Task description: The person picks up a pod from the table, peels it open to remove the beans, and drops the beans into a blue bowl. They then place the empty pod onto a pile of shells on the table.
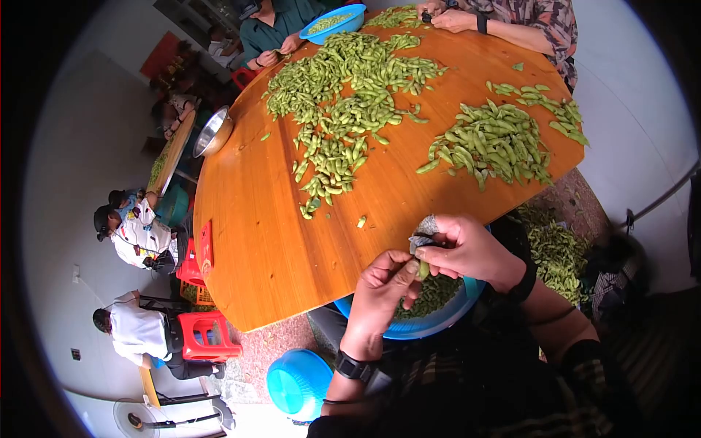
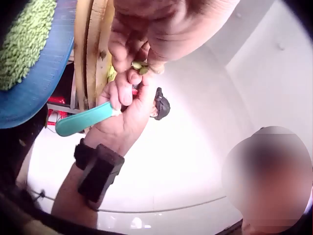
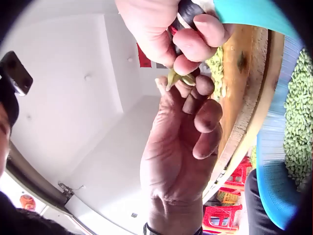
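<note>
Over the table's near edge, my left hand [image 1: 380, 292] pinches a green soybean pod [image 1: 423, 271] between thumb and fingers. My right hand [image 1: 471, 252] meets it from the other side, its fingertips right at the pod. In its curled fingers my right hand grips a tool with a flat teal handle [image 2: 85, 120]; the tool's working end is hidden. Something dark and grey wraps round a digit of that hand. The pod [image 3: 172, 79] looks split in the right wrist view. Below both hands is a blue basin [image 1: 410, 332] holding shelled green beans [image 1: 431, 298].
Heaps of pods [image 1: 358, 87] cover much of the wooden table [image 1: 255, 241]. A smaller pile [image 1: 496, 142] lies right. Across sit people, with another blue basin [image 1: 355, 12]. A steel bowl [image 1: 213, 133] is at the left edge. Red stools [image 1: 201, 336] and a blue tub [image 1: 296, 383] stand on the floor.
</note>
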`<state>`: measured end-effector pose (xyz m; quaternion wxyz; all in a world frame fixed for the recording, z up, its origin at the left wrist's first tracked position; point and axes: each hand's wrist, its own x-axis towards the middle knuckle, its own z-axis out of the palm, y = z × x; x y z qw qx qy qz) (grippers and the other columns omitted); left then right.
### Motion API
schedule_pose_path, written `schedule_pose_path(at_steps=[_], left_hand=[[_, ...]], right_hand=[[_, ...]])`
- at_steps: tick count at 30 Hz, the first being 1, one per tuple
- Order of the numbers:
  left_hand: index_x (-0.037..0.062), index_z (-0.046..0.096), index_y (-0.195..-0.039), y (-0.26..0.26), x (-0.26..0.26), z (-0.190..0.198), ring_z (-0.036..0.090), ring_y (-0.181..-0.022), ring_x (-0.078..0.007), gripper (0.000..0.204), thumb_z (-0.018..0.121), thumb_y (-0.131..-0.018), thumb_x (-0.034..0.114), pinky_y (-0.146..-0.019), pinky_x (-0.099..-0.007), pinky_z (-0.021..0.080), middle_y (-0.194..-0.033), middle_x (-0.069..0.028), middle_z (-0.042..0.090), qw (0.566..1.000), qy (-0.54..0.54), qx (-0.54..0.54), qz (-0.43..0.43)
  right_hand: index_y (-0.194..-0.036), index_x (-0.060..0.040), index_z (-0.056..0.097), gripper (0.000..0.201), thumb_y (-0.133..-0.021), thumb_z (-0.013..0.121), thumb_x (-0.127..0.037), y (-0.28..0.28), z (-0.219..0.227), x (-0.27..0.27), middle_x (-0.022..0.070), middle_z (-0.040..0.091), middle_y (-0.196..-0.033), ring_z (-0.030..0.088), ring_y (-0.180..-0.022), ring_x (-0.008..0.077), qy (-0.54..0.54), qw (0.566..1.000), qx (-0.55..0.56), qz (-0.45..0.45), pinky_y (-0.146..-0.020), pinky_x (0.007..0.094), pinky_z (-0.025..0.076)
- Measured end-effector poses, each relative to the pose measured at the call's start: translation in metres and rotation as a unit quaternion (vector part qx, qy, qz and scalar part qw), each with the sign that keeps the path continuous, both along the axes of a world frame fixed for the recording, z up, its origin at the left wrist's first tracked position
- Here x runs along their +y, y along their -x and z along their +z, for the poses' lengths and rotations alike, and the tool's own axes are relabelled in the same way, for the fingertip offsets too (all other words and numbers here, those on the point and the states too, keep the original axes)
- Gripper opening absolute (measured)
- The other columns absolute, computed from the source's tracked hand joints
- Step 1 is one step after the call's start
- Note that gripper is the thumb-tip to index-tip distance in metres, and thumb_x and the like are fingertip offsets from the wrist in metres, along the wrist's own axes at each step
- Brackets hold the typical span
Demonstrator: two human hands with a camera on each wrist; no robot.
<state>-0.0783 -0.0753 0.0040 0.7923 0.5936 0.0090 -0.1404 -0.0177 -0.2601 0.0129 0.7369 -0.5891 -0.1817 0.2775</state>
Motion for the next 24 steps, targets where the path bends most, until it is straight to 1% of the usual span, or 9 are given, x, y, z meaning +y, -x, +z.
schedule_pose_path(at_steps=[4, 8, 11, 13, 14, 16, 17, 20, 24], left_hand=[[0.0036, 0.057, -0.102, 0.004, 0.0, 0.001, 0.049, -0.06, -0.0058, 0.013, 0.054, -0.099, 0.016, -0.047, -0.0185, 0.037, -0.083, -0.0029, 0.061, 0.988, 0.124, 0.093, 0.014], [0.0035, 0.056, -0.104, 0.01, -0.006, 0.006, 0.045, -0.059, -0.0058, 0.01, 0.049, -0.098, 0.008, -0.045, -0.0164, 0.031, -0.082, -0.0029, 0.059, 0.987, 0.114, 0.11, 0.032], [0.002, 0.056, -0.101, 0.018, 0.0, -0.005, 0.046, -0.063, -0.0067, 0.011, 0.047, -0.097, 0.006, -0.05, -0.0192, 0.037, -0.083, -0.0016, 0.058, 0.993, 0.071, 0.091, -0.008], [0.0, 0.058, -0.098, 0.026, 0.005, -0.02, 0.055, -0.067, -0.0144, 0.008, 0.053, -0.093, 0.004, -0.059, -0.0241, 0.045, -0.083, -0.0058, 0.06, 0.943, -0.318, -0.093, -0.032], [0.0, 0.058, -0.098, 0.027, 0.005, -0.019, 0.055, -0.067, -0.0144, 0.008, 0.053, -0.093, 0.004, -0.059, -0.0241, 0.045, -0.083, -0.0058, 0.06, 0.943, -0.319, -0.094, -0.034], [-0.0009, 0.061, -0.098, 0.029, 0.0, -0.009, 0.061, -0.075, -0.0254, 0.012, 0.059, -0.086, 0.001, -0.068, -0.0289, 0.049, -0.084, -0.0125, 0.062, 0.759, -0.552, -0.344, 0.031], [0.0007, 0.063, -0.099, 0.028, -0.009, -0.001, 0.062, -0.079, -0.0329, 0.018, 0.065, -0.081, 0.001, -0.068, -0.0348, 0.05, -0.087, -0.017, 0.06, 0.777, -0.55, -0.299, 0.07], [0.0013, 0.063, -0.096, 0.002, -0.034, 0.007, 0.063, -0.078, -0.0334, 0.015, 0.065, -0.081, 0.001, -0.069, -0.0403, 0.051, -0.089, -0.0158, 0.06, 0.764, -0.553, -0.3, 0.141], [0.0004, 0.063, -0.1, -0.026, -0.032, -0.009, 0.063, -0.077, -0.0348, 0.017, 0.064, -0.084, 0.004, -0.068, -0.041, 0.051, -0.091, -0.0168, 0.059, 0.728, -0.583, -0.348, 0.098]], right_hand=[[-0.097, -0.0006, 0.058, 0.011, -0.091, 0.06, -0.01, 0.004, 0.002, 0.0, 0.0009, 0.058, -0.068, 0.049, -0.051, 0.002, 0.011, 1.0, -0.005, 0.013, -0.045, 0.0186, 0.038], [-0.098, -0.0013, 0.058, 0.012, -0.091, 0.061, -0.011, 0.007, -0.008, 0.003, 0.0002, 0.058, -0.067, 0.049, -0.051, 0.0019, 0.009, 1.0, -0.019, 0.007, -0.044, 0.0189, 0.038], [-0.099, -0.0043, 0.058, 0.012, -0.093, 0.059, -0.015, 0.0, -0.003, -0.002, -0.0008, 0.057, -0.067, 0.05, -0.052, 0.0017, 0.038, 0.996, 0.004, -0.084, -0.045, 0.0179, 0.038], [-0.102, -0.004, 0.059, 0.015, -0.096, 0.056, -0.017, -0.019, -0.001, -0.017, -0.0027, 0.055, -0.069, 0.048, -0.054, 0.0022, 0.084, 0.974, -0.071, -0.199, -0.047, 0.0191, 0.038], [-0.106, -0.004, 0.06, 0.017, -0.097, 0.055, -0.017, -0.03, -0.008, -0.024, -0.0037, 0.054, -0.069, 0.045, -0.054, 0.0018, 0.099, 0.951, -0.135, -0.259, -0.046, 0.0194, 0.036], [-0.115, -0.0023, 0.06, 0.023, -0.098, 0.052, -0.017, -0.042, -0.013, -0.045, -0.0041, 0.053, -0.071, 0.045, -0.057, 0.0029, 0.172, 0.911, -0.222, -0.301, -0.049, 0.0208, 0.037], [-0.122, -0.0017, 0.059, 0.029, -0.095, 0.051, -0.009, -0.047, -0.022, -0.054, -0.0037, 0.052, -0.07, 0.044, -0.058, 0.0035, 0.209, 0.909, -0.211, -0.291, -0.051, 0.0217, 0.037], [-0.123, -0.0018, 0.059, 0.034, -0.09, 0.049, -0.003, -0.034, -0.024, -0.049, -0.0029, 0.053, -0.07, 0.045, -0.058, 0.0037, 0.22, 0.894, -0.264, -0.286, -0.051, 0.0215, 0.038], [-0.119, -0.0002, 0.058, 0.029, -0.092, 0.047, -0.002, -0.005, -0.009, -0.038, 0.0009, 0.058, -0.07, 0.05, -0.051, 0.0051, 0.138, 0.956, -0.16, -0.203, -0.047, 0.0216, 0.041]])
